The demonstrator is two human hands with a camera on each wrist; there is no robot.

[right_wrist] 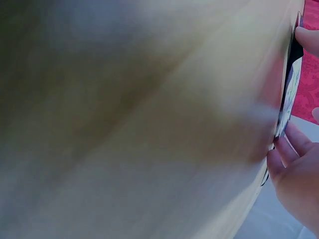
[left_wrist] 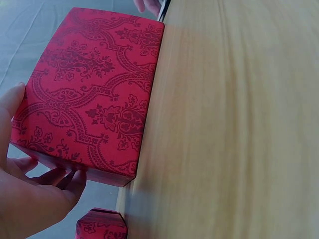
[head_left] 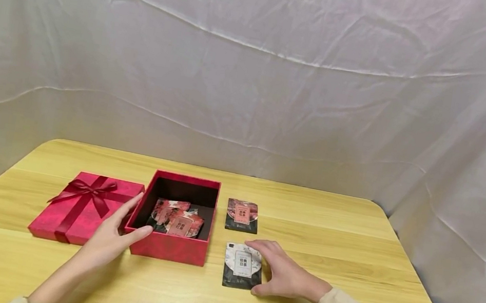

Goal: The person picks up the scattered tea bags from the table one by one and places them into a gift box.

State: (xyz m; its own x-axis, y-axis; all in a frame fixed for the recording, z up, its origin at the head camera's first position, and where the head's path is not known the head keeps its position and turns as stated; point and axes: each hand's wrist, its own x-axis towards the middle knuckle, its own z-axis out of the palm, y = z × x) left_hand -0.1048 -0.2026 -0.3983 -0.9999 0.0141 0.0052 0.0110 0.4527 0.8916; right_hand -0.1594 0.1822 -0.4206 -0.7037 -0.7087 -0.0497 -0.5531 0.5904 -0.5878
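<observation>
A red gift box (head_left: 170, 248) stands without its lid, and red-and-black tea sachets (head_left: 180, 223) lie overlapping inside it. My left hand (head_left: 112, 236) holds the box at its near left corner, thumb by the front rim and fingers along the left wall. In the left wrist view the bent fingers touch the patterned side of the box (left_wrist: 89, 94). A white-and-black tea sachet (head_left: 234, 277) lies right of the box. Across its right side my right hand (head_left: 286, 274) grips it, thumb at the near corner and fingers at the far edge; the right wrist view shows this sachet (right_wrist: 291, 84) edge-on.
To the box's left lies the red lid (head_left: 44, 219) with a dark red ribbon bow, close against the left fingers. Another red-and-black sachet (head_left: 241, 224) lies flat beyond the white one. Light cloth (head_left: 251, 95) hangs behind the wooden table (head_left: 331, 221).
</observation>
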